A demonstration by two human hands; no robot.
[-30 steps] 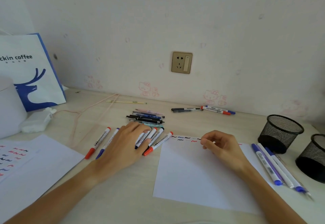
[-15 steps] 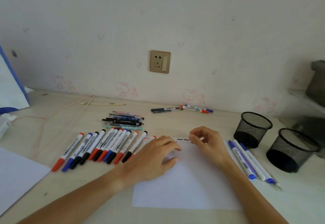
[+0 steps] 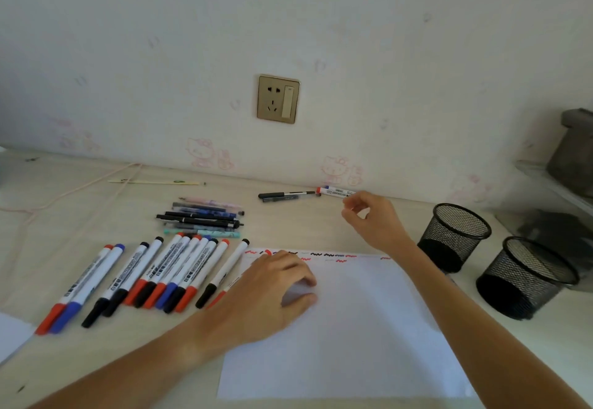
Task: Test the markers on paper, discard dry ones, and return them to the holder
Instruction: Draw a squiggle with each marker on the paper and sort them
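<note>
Left hand lies flat, fingers loose, on the test paper's left part; right hand, fingers curled with nothing in them, hangs just short of a red-capped marker lying crosswise by the wall. The marker row fans diagonally beside the paper's left edge, and two mesh holders stand off its right edge.

Plenty I can't make out here

My left hand covers part of a marker; marker labels too small to read; grey object and spare sheet cut by the edges.
</note>
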